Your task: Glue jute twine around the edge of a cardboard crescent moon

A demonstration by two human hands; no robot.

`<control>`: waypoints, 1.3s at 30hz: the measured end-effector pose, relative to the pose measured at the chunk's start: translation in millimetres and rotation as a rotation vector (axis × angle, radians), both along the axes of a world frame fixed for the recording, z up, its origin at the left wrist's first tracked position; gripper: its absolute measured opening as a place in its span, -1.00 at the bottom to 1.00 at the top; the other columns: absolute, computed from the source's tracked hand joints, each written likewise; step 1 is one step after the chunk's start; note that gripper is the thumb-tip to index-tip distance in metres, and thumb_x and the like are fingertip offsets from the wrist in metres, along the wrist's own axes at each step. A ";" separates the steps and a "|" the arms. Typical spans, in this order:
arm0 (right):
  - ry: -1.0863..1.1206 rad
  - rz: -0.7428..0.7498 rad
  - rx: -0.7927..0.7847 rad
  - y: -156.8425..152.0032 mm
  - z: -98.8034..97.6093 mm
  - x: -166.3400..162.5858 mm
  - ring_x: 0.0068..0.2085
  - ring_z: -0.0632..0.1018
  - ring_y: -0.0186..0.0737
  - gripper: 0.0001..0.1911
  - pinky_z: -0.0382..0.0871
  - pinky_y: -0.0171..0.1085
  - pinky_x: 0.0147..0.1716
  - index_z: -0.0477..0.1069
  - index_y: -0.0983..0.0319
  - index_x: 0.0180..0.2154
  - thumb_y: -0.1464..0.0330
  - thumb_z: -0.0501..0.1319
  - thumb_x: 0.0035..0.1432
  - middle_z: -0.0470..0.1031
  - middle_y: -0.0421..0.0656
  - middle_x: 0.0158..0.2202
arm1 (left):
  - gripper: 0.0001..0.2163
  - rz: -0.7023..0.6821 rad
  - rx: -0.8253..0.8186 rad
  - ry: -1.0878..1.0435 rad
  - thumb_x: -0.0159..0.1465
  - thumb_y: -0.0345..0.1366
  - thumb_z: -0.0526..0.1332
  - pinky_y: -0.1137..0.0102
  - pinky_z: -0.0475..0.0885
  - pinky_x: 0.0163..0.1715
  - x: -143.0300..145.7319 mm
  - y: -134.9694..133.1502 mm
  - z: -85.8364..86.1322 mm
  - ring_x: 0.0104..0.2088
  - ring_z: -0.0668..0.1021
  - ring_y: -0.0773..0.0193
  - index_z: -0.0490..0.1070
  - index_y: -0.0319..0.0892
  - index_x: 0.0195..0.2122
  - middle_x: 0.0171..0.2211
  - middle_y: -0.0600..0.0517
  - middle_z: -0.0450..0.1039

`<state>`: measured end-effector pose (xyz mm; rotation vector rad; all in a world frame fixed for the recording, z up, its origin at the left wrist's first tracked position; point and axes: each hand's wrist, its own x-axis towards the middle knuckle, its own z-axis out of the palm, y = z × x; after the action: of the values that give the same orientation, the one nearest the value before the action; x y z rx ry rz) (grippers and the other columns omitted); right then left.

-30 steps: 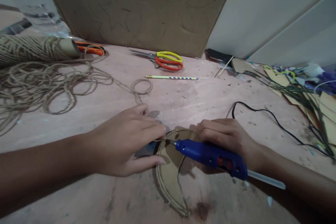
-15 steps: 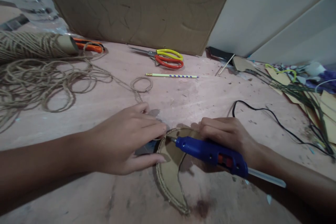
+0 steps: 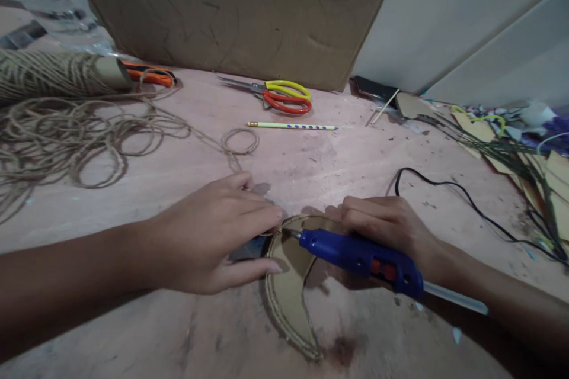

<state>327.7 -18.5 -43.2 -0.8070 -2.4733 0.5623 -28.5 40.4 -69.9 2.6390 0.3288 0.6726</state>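
A cardboard crescent point(image 3: 291, 284) with twine along its outer edge lies on the table in front of me. My left hand point(image 3: 222, 234) holds its left edge, thumb on the rim and fingertips at the upper edge by the twine. In my right hand point(image 3: 384, 222) is a blue hot glue gun point(image 3: 355, 253), a clear glue stick point(image 3: 456, 296) poking out of its back. The gun's metal nozzle sits close to the twine beside my left fingertips; whether it touches is hard to tell. The handle is mostly hidden behind the gun's body and my fingers.
Loose twine point(image 3: 89, 136) and a twine roll point(image 3: 53, 76) lie at left, beside an orange cutter point(image 3: 153, 76). Scissors point(image 3: 287, 96) and a pencil point(image 3: 293, 125) lie ahead, before a standing cardboard sheet point(image 3: 235, 12). A black cord point(image 3: 462, 192) runs right, near craft scraps point(image 3: 524, 154).
The glue gun and my right hand have shifted very slightly to the right. My left hand and the crescent look nearly unchanged.
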 end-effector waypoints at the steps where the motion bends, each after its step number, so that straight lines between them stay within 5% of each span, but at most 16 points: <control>1: -0.005 0.001 0.002 0.4 0.2 0.2 -0.30 0.59 -0.28 -0.75 0.41 -0.24 -0.31 0.45 0.09 -0.01 0.44 0.48 0.49 0.62 -0.26 -0.19 | -0.71 0.002 0.003 0.000 0.86 0.06 0.15 0.11 0.25 -0.03 0.2 0.0 0.1 -0.36 0.51 0.10 0.37 0.00 0.05 -0.25 0.13 0.62; 16: -0.014 -0.002 0.024 3.7 6.0 4.0 -0.36 0.53 -0.28 -0.73 0.33 -0.23 -0.38 0.43 0.05 0.02 0.44 0.45 0.49 0.56 -0.30 -0.23 | -0.67 0.010 0.000 0.002 0.87 0.11 0.12 0.09 0.24 -0.06 0.2 -0.7 -0.4 -0.38 0.47 0.10 0.37 0.01 0.05 -0.24 0.12 0.68; 27: -0.022 -0.007 -0.015 3.4 -2.2 12.4 -0.34 0.53 -0.28 -0.63 0.35 -0.22 -0.35 0.49 0.06 0.05 0.34 0.61 0.42 0.52 -0.32 -0.23 | -0.68 0.006 0.003 0.000 0.87 0.09 0.13 0.09 0.23 -0.07 -0.1 -0.7 0.5 -0.40 0.44 0.10 0.36 0.01 0.03 -0.25 0.13 0.66; 39: -0.010 -0.051 -0.065 4.7 4.9 14.0 -0.39 0.48 -0.33 -0.74 0.27 -0.23 -0.36 0.53 0.07 -0.02 0.33 0.58 0.46 0.50 -0.36 -0.30 | -0.68 0.002 -0.014 0.011 0.88 0.08 0.13 0.08 0.23 -0.06 -0.5 -0.5 -0.4 -0.39 0.45 0.10 0.36 0.01 0.03 -0.23 0.13 0.67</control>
<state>341.7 -13.8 -38.3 -0.8972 -2.4474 0.6246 -29.0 39.8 -70.3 2.6301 0.3387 0.6544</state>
